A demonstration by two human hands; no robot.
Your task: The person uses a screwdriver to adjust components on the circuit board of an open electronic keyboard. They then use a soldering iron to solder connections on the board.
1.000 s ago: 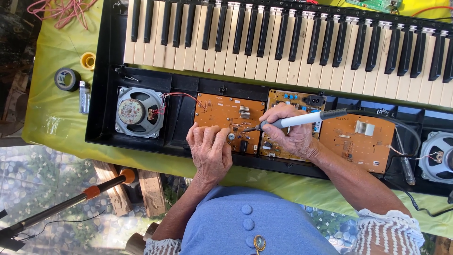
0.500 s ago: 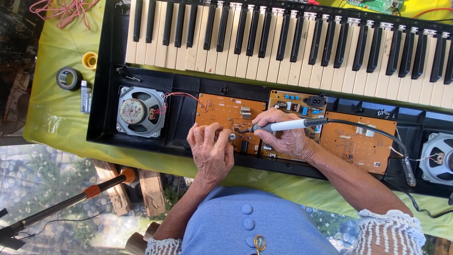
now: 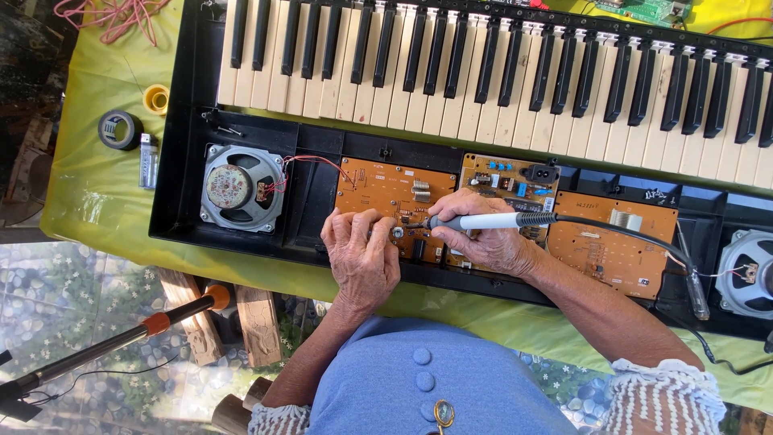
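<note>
A person's right hand (image 3: 491, 242) grips a grey soldering iron (image 3: 483, 221), its long axis lying nearly level, tip pointing left toward the left hand (image 3: 362, 258). That hand presses curled fingers onto the orange circuit board (image 3: 378, 189) inside an opened keyboard (image 3: 483, 64), touching just beside the tip. A round speaker (image 3: 240, 187) sits left; black tape roll (image 3: 119, 129) lies on the yellow-covered surface (image 3: 97, 201).

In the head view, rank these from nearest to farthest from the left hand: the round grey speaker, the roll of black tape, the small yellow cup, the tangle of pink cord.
From the left hand:
1. Round grey speaker, in the keyboard case just left of it.
2. Roll of black tape, on the yellow cloth farther left, and small yellow cup, above the tape: too close to call.
3. Tangle of pink cord, top left corner.
</note>
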